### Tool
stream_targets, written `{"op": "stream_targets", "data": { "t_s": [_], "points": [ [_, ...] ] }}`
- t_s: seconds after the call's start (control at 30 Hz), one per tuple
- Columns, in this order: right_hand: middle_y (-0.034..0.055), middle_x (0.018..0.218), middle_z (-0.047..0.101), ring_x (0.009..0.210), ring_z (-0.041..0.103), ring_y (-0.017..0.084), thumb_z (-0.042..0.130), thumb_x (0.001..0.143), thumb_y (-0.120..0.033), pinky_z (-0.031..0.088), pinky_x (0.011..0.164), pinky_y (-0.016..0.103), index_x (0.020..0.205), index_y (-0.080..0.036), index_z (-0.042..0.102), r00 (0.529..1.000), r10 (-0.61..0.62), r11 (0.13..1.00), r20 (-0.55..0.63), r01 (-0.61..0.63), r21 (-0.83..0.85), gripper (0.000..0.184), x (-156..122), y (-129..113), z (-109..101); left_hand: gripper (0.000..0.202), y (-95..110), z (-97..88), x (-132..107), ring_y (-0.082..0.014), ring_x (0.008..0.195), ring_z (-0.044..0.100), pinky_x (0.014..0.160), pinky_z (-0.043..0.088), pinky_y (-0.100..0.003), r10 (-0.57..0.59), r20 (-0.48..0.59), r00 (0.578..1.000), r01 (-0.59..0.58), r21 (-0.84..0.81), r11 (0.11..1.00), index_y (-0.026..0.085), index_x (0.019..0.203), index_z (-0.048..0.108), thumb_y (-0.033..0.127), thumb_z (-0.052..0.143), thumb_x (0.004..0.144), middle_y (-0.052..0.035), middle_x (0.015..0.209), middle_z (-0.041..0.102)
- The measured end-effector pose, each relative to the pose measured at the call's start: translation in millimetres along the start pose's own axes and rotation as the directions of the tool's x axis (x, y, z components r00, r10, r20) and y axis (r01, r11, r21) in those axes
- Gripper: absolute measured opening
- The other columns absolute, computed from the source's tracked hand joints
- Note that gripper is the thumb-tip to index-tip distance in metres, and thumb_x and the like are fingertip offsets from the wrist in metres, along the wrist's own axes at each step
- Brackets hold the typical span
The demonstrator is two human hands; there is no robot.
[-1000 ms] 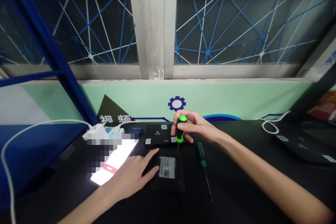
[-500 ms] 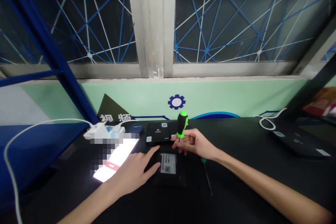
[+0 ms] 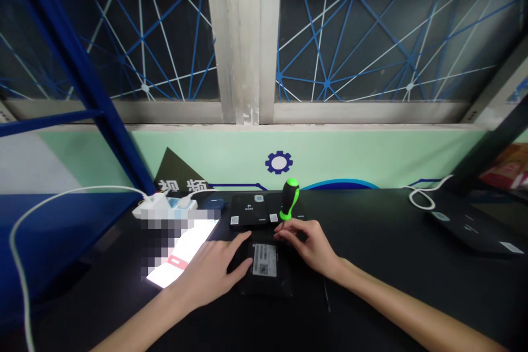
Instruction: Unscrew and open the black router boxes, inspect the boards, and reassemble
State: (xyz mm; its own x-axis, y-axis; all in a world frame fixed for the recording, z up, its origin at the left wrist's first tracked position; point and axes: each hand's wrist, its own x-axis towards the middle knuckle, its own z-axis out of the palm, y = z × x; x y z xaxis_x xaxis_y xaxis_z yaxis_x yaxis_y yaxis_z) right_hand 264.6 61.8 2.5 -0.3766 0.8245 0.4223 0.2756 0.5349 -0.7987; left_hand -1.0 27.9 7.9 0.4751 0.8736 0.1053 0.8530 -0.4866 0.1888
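A black box-like device (image 3: 268, 286) with a white printed label lies on the black table in front of me. My left hand (image 3: 218, 261) rests on its left side, thumb and index finger spread apart. At the device's far right corner, my right hand (image 3: 305, 239) pinches the shaft of a screwdriver (image 3: 290, 198) with a black and bright green handle. The screwdriver stands nearly upright, handle up; its tip is hidden by my fingers. A second thin tool shaft (image 3: 326, 294) lies to the right of the device, its handle hidden behind my right hand and wrist.
A lit phone (image 3: 185, 253) lies left of the device, partly under my left hand. Behind it sits a white power strip (image 3: 165, 206) with plugs and a cable. Black boxes (image 3: 248, 210) stand at the back; another black device (image 3: 474, 231) lies at the right.
My right hand has turned and closed in around the screwdriver's shaft, now covering the second tool's green handle. The screwdriver has shifted slightly right and leans a little more. My left hand stays put.
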Motion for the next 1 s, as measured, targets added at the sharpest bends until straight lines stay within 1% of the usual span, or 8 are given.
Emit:
{"op": "stream_targets", "data": {
  "t_s": [0.1, 0.17, 0.27, 0.5, 0.67, 0.83, 0.9, 1.0],
  "points": [
    [0.0056, 0.086, 0.077, 0.071, 0.071, 0.019, 0.060, 0.097, -0.036, 0.054, 0.065, 0.028, 0.088, -0.020, 0.071, 0.999, -0.017, 0.999, -0.035, 0.016, -0.041, 0.021, -1.5, 2.1, 2.2, 0.051, 0.6, 4.2, 0.3, -0.0308, 0.088, 0.070, 0.075, 0.053, -0.043, 0.021, -0.062, 0.998, -0.023, -0.037, 0.999, 0.023, 0.146, 0.045, 0.046, 0.044, 0.101, -0.0090, 0.100, 0.072],
    [0.0053, 0.086, 0.077, 0.070, 0.070, 0.019, 0.060, 0.097, -0.034, 0.053, 0.064, 0.028, 0.087, -0.020, 0.072, 0.999, -0.025, 0.998, -0.046, 0.022, -0.057, 0.020, -2.0, 3.0, 3.0, 0.047, 0.9, 7.1, 0.7, -0.0317, 0.098, 0.069, 0.083, 0.053, -0.046, 0.041, -0.131, 0.991, -0.047, -0.042, 0.998, 0.022, 0.141, 0.051, 0.042, 0.049, 0.098, -0.0109, 0.115, 0.069],
    [0.0050, 0.085, 0.076, 0.069, 0.070, 0.018, 0.060, 0.096, -0.033, 0.052, 0.063, 0.027, 0.086, -0.020, 0.071, 0.998, -0.035, 0.997, -0.051, 0.031, -0.075, 0.020, -2.1, 3.3, 3.5, 0.041, 2.1, 8.9, 1.6, -0.0334, 0.110, 0.064, 0.093, 0.050, -0.050, 0.072, -0.211, 0.975, -0.076, -0.013, 0.997, 0.021, 0.133, 0.057, 0.039, 0.053, 0.096, -0.0121, 0.124, 0.064],
    [0.0048, 0.083, 0.076, 0.069, 0.069, 0.018, 0.061, 0.096, -0.034, 0.053, 0.066, 0.027, 0.085, -0.019, 0.071, 0.994, -0.088, 0.991, -0.062, 0.081, -0.108, 0.021, -1.9, 2.0, 4.8, 0.044, 4.2, 6.4, 3.6, -0.0294, 0.130, 0.050, 0.110, 0.039, -0.049, 0.166, -0.177, 0.970, -0.178, -0.054, 0.983, 0.025, 0.145, 0.044, 0.036, 0.047, 0.103, -0.0085, 0.144, 0.051],
    [0.0041, 0.072, 0.073, 0.062, 0.066, 0.018, 0.067, 0.091, -0.044, 0.053, 0.060, 0.028, 0.078, -0.019, 0.069, 0.993, -0.071, 0.992, -0.097, 0.059, -0.115, 0.028, 0.5, 1.6, 6.7, 0.043, 3.3, 7.1, 3.2, -0.0279, 0.129, 0.052, 0.109, 0.040, -0.046, 0.171, -0.152, 0.973, -0.188, -0.107, 0.976, 0.025, 0.146, 0.044, 0.036, 0.044, 0.104, -0.0086, 0.143, 0.053],
    [0.0029, 0.070, 0.069, 0.059, 0.061, 0.016, 0.065, 0.093, -0.041, 0.051, 0.060, 0.028, 0.080, -0.019, 0.068, 0.992, -0.069, 0.993, -0.103, 0.059, -0.104, 0.026, 4.3, -4.5, 3.1, 0.042, 3.9, 6.5, 3.8, -0.0273, 0.125, 0.053, 0.107, 0.039, -0.045, 0.146, -0.145, 0.979, -0.168, -0.153, 0.974, 0.027, 0.144, 0.045, 0.038, 0.047, 0.103, -0.0073, 0.139, 0.055],
    [0.0035, 0.073, 0.068, 0.060, 0.060, 0.016, 0.064, 0.094, -0.039, 0.050, 0.062, 0.028, 0.080, -0.019, 0.065, 0.988, -0.074, 0.994, -0.136, 0.063, -0.085, 0.024, 3.2, -8.1, -1.7, 0.041, 3.3, 5.2, 4.0, -0.0271, 0.117, 0.057, 0.100, 0.043, -0.043, 0.098, -0.168, 0.981, -0.128, -0.179, 0.975, 0.027, 0.138, 0.050, 0.042, 0.053, 0.099, -0.0064, 0.130, 0.059],
    [0.0044, 0.077, 0.067, 0.064, 0.060, 0.017, 0.060, 0.096, -0.035, 0.049, 0.064, 0.028, 0.080, -0.020, 0.061, 0.980, -0.073, 0.996, -0.187, 0.064, -0.055, 0.022, -3.5, -9.4, -8.4, 0.039, 1.3, 2.4, 3.7, -0.0239, 0.088, 0.062, 0.073, 0.047, -0.033, -0.017, -0.140, 0.990, -0.012, -0.208, 0.978, 0.026, 0.125, 0.057, 0.050, 0.057, 0.095, -0.0023, 0.095, 0.065]
  ]
}}
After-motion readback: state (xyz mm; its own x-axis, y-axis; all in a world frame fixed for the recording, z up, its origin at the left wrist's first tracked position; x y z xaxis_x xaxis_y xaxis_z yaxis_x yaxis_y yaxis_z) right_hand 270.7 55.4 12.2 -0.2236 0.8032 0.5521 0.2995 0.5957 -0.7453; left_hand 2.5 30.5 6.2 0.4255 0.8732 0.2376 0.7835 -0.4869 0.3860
